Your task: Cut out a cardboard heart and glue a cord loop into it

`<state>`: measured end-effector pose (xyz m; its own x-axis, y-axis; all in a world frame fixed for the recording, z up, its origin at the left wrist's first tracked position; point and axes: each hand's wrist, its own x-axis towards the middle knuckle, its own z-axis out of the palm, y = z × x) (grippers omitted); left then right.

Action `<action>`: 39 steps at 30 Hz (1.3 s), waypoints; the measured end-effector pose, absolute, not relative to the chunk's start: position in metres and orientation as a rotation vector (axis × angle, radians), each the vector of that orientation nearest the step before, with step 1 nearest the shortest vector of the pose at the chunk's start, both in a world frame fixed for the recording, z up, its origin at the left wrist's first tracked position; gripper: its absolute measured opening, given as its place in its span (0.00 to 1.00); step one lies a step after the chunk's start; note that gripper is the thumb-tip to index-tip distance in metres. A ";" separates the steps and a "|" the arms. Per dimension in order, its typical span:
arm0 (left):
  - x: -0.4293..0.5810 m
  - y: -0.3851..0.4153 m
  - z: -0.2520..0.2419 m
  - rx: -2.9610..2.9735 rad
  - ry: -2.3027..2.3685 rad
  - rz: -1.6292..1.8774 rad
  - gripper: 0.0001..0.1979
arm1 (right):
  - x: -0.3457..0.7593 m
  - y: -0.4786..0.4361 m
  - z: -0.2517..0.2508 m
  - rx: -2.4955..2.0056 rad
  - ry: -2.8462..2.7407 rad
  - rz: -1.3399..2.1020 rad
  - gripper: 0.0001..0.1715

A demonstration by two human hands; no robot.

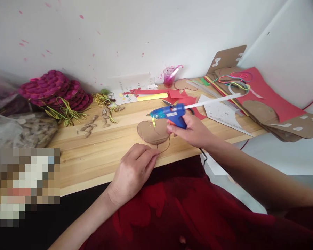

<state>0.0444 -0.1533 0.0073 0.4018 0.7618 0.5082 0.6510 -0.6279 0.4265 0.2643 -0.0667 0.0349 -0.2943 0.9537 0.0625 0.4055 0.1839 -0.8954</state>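
A blue hot glue gun (169, 113) with a long white glue stick in its back is gripped in my right hand (195, 132). Its nozzle points left, above a rounded brown cardboard cutout (150, 132) on the table. My left hand (137, 163) is at the table's front edge, pinching the end of a thin brown cord (168, 145) that curves along the cutout's right side. A short yellow thread loop (153, 121) shows at the cutout's top, just under the glue gun.
Peanuts (90, 125) lie to the left, near woven purple pads (54, 90) and a plastic bag (23, 130). Behind are a pink-stained cup (169, 78) and red paper strips (152, 92). Stacked cardboard, a set square (221, 113) and red paper (271, 93) fill the right.
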 end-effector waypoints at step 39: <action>0.045 -0.152 -0.016 2.679 1.347 0.876 0.09 | 0.244 -0.054 0.016 -1.185 -2.284 0.787 0.20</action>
<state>0.0450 -0.1523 -0.0162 0.4711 0.7444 0.4732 0.7344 -0.6282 0.2571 0.2436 -0.0536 0.0156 -0.5312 0.8379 0.1254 0.5830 0.4689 -0.6636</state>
